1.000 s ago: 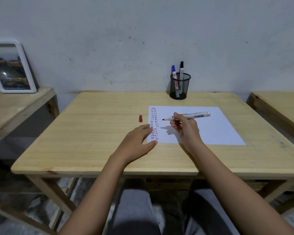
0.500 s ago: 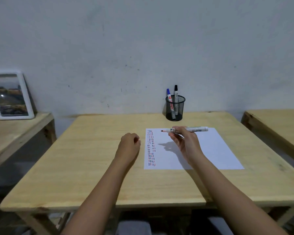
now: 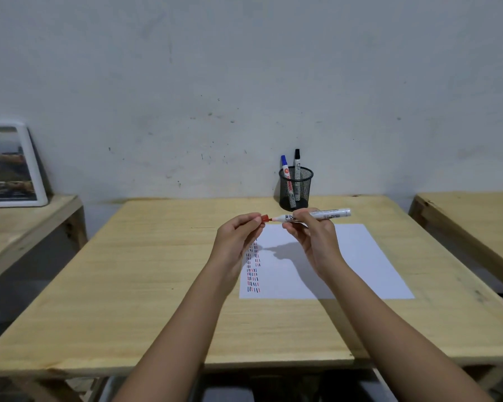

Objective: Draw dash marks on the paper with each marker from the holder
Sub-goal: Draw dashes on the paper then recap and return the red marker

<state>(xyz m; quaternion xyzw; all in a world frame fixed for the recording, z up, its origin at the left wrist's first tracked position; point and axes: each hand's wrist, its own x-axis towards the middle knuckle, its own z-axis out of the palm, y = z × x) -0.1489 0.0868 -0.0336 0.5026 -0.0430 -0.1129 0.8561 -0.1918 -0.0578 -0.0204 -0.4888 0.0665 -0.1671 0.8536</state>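
My right hand point(image 3: 311, 239) grips a white marker with a red tip point(image 3: 323, 214), held level above the far edge of the paper point(image 3: 357, 256). My left hand point(image 3: 238, 233) pinches the red cap point(image 3: 264, 218) right at the marker's tip. The white sheet lies on the wooden table point(image 3: 145, 280) and bears columns of short blue, black and red dashes point(image 3: 252, 268) along its left side. A black mesh holder point(image 3: 295, 187) at the table's far edge contains a blue-capped marker point(image 3: 285, 169) and a black-capped marker point(image 3: 297, 161).
A second wooden table point(image 3: 26, 227) on the left carries a white-framed picture point(image 3: 10, 166) leaning on the wall. Another table's corner point(image 3: 465, 216) shows at the right. My legs are under the near table edge.
My left hand picked the red cap up off the table and raised it to the marker's tip. My right hand lifted the marker off the paper. The camera view tilted upward.
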